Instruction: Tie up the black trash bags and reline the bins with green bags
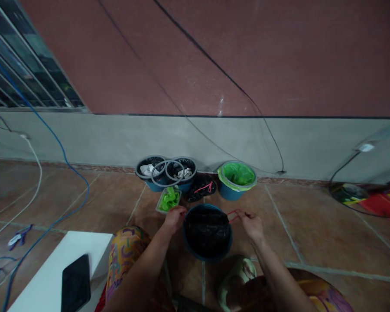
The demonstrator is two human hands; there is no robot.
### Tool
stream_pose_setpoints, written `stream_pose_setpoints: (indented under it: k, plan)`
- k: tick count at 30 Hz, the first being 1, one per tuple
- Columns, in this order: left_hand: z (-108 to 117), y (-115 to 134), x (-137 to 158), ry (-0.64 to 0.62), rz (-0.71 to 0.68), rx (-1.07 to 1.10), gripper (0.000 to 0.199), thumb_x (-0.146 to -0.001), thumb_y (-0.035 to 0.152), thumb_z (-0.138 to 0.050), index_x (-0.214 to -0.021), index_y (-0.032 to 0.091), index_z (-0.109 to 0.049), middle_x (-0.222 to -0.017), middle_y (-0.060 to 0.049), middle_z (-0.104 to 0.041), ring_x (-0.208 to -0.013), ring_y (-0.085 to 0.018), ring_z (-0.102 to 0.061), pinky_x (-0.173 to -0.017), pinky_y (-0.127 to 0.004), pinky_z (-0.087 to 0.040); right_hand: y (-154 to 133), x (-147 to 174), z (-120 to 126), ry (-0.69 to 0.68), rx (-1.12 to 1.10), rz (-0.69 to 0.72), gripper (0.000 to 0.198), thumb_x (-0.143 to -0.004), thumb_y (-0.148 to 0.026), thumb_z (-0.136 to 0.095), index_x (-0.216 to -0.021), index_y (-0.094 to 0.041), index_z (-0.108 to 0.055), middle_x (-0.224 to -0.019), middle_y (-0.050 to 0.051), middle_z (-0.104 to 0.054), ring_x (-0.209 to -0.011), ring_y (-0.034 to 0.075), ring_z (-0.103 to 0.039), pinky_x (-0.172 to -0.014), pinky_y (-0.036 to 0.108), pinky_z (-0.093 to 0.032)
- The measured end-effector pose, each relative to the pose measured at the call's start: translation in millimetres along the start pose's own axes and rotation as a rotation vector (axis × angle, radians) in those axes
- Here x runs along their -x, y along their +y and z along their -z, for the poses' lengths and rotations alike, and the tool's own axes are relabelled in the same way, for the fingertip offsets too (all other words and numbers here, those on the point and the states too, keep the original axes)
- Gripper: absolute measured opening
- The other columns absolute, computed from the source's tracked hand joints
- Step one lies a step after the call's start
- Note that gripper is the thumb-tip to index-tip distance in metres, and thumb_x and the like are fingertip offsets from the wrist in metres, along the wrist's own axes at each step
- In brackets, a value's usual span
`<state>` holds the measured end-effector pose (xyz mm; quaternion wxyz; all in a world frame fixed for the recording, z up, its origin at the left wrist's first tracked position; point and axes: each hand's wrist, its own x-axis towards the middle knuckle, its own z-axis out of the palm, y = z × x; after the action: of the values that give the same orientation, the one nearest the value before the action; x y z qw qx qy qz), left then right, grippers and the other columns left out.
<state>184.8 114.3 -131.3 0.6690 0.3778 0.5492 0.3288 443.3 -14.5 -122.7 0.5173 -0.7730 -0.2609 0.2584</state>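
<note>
A blue bin [208, 259] stands on the floor between my hands, with a black garbage bag [206, 234] inside it. My left hand [174, 219] is closed at the bin's left side on a bit of the bag's red drawstring. On the right, my right hand [252, 224] pinches the red drawstring [234, 213], which is pulled out in a loop from the bag. Just beyond the left hand sits a clear container [162, 208] holding bright green plastic bags [169, 198]. A tied black bag [203, 188] with a red drawstring lies behind the bin.
Two lined bins [154, 186] with white waste stand by the wall, loose grey rings [158, 174] resting across them. A bin with a green liner [237, 175] is to their right. A phone [76, 284] lies on a white surface [39, 277]; a blue cable [66, 160] and pliers [20, 237] are at left.
</note>
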Motion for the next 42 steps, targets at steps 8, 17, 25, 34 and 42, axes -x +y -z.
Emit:
stream_pose_setpoints:
  k: [8,17,25,34,42]
  plan:
    - [-14,23,29,-0.191,-0.203,-0.124,0.012,-0.059,0.025,-0.072,-0.065,0.015,-0.070,-0.064,-0.001,-0.066,-0.064,-0.013,-0.055,-0.066,-0.026,-0.040,-41,17,-14,-0.272,0.115,0.108,0.033,-0.073,-0.047,-0.055,-0.073,-0.018,-0.072,-0.067,0.004,-0.070,-0.062,0.017,-0.060,-0.062,0.029,-0.043]
    - [-49,41,52,-0.395,-0.311,-0.136,0.018,-0.064,0.031,-0.076,-0.073,0.016,-0.074,-0.069,0.000,-0.068,-0.065,-0.012,-0.055,-0.069,-0.026,-0.042,-68,38,-44,-0.428,0.087,0.295,0.030,-0.080,-0.043,-0.053,-0.076,-0.018,-0.070,-0.067,0.001,-0.066,-0.059,0.014,-0.053,-0.059,0.026,-0.039]
    - [-57,48,32,-0.368,-0.399,-0.116,0.022,-0.063,0.034,-0.078,-0.075,0.016,-0.075,-0.078,-0.003,-0.071,-0.074,-0.016,-0.061,-0.077,-0.029,-0.047,-85,29,-50,-0.453,0.118,0.368,0.030,-0.082,-0.040,-0.051,-0.072,-0.018,-0.068,-0.065,0.002,-0.065,-0.062,0.015,-0.055,-0.060,0.026,-0.040]
    - [-45,31,14,-0.495,-0.390,-0.196,0.048,-0.068,0.031,-0.075,-0.114,0.017,-0.070,-0.082,-0.002,-0.069,-0.072,-0.014,-0.058,-0.074,-0.028,-0.046,-91,22,-46,-0.525,0.341,0.378,0.028,-0.085,-0.032,-0.046,-0.075,-0.017,-0.068,-0.067,0.002,-0.065,-0.063,0.015,-0.056,-0.060,0.027,-0.038]
    - [-56,18,7,-0.632,-0.562,-0.536,0.028,-0.066,0.026,-0.076,-0.093,0.017,-0.071,-0.086,-0.004,-0.069,-0.087,-0.022,-0.059,-0.081,-0.032,-0.046,-132,37,-56,-0.648,0.647,0.691,0.024,-0.087,-0.019,-0.048,-0.075,-0.017,-0.069,-0.089,0.007,-0.066,-0.085,0.016,-0.060,-0.077,0.027,-0.042]
